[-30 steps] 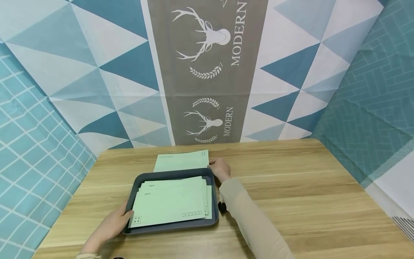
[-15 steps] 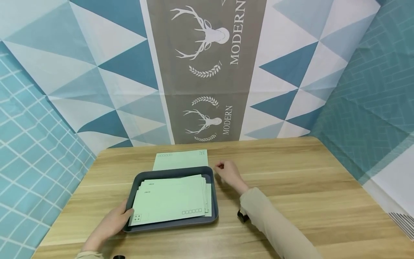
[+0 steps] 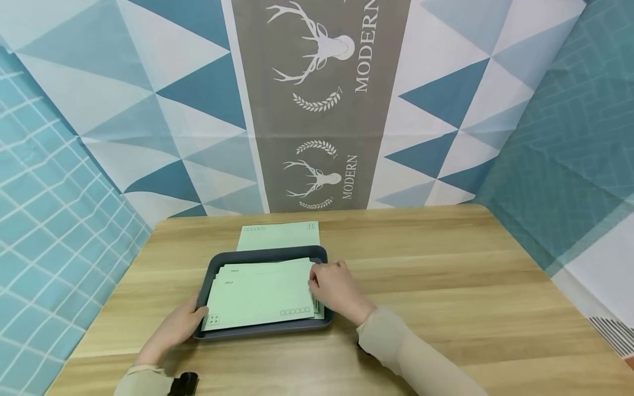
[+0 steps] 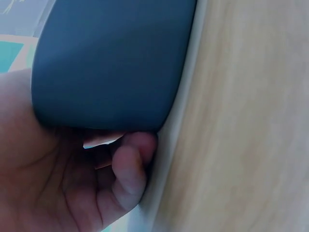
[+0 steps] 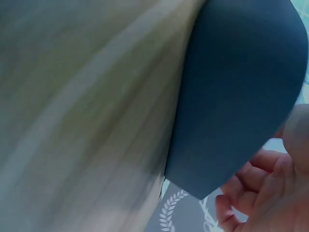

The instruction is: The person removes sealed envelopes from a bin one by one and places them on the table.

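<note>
The wooden bench carries a dark grey tray toward its left half, just short of the back edge, with a stack of pale green envelopes lying in it. One more envelope lies flat on the bench between the tray's far rim and the back edge. The left hand grips the tray's near left corner, thumb over the rim. The right hand reaches over the tray's right edge, fingers curled on the stack's right side. The step in hand looks like lifting off the top envelope; that calls for pinching one sheet alone while the tray is held steady.
</note>
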Demonstrator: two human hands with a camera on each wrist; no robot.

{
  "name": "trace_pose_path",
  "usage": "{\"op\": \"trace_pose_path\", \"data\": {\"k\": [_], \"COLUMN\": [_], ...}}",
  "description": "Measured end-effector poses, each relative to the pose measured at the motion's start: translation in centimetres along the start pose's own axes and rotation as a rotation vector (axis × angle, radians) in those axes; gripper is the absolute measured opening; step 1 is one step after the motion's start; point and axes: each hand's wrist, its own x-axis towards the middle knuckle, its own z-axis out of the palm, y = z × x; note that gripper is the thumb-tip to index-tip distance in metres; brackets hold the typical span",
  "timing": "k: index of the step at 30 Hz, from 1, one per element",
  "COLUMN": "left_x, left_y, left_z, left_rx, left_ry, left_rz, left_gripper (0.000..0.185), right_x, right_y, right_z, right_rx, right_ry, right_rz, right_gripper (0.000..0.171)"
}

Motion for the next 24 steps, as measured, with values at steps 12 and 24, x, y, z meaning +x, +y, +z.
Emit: {"op": "trace_pose_path", "data": {"k": [12, 24], "left_x": [0.10, -0.27], "left_y": [0.41, 0.32], "left_z": [-0.11, -0.07], "left_rx": [-0.033, -0.036], "left_ry": [-0.005, -0.001], "left_rz": [-0.011, -0.006], "left_gripper": [0.051, 0.050], "right_x": [0.64, 0.56], "right_y": [-0.88, -0.91], "right_z": [0.91, 0.58], "right_rx": [-0.165, -0.058], "right_ry": [-0.187, -0.191], "right_rz": [0.044, 0.057], "right_gripper": [0.068, 0.086]}}
